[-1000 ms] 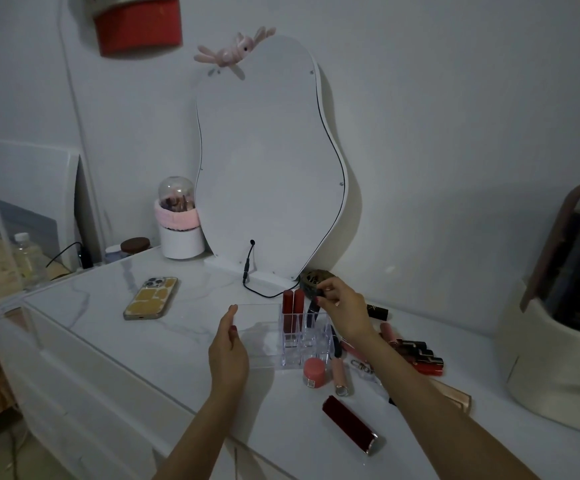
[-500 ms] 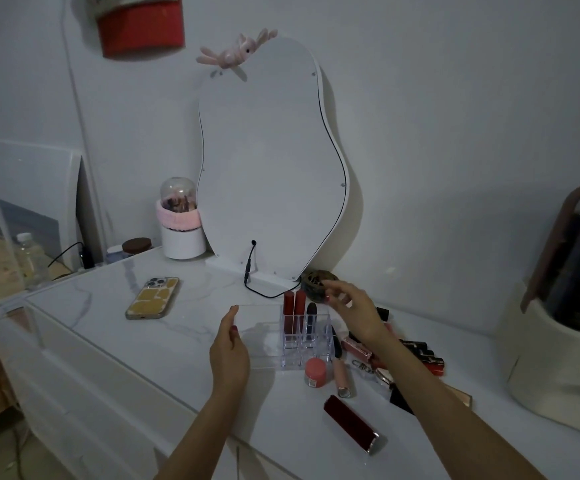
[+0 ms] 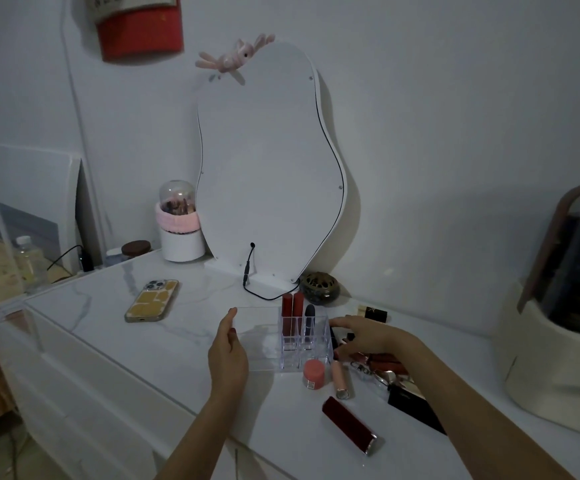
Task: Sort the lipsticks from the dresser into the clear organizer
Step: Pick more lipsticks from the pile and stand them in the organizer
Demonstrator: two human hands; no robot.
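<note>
The clear organizer (image 3: 259, 309) stands on the white dresser top (image 3: 108, 313). Two red lipsticks (image 3: 292, 311) and a dark lipstick (image 3: 309, 317) stand upright in its right-hand slots. My left hand (image 3: 228, 351) grips the organizer's left end. My right hand (image 3: 368, 336) rests low on the pile of loose lipsticks (image 3: 383, 360) just right of the organizer, fingers curled down; whether they hold one is hidden. In front lie a short pink tube (image 3: 313, 374), a pink gloss tube (image 3: 340, 379) and a long dark red lipstick (image 3: 349, 424). A black lipstick (image 3: 373, 312) lies behind.
A wavy white mirror (image 3: 267, 168) leans at the back with its cable (image 3: 257, 294) and a brass bowl (image 3: 319, 287). A phone (image 3: 152, 300) lies at the left, a brush holder (image 3: 179, 230) behind it. A large cream cosmetic case (image 3: 558, 358) fills the right.
My right hand let go of the dark lipstick, which now stands in the organizer, and dropped to the right onto the loose pile. My left hand has stayed on the organizer.
</note>
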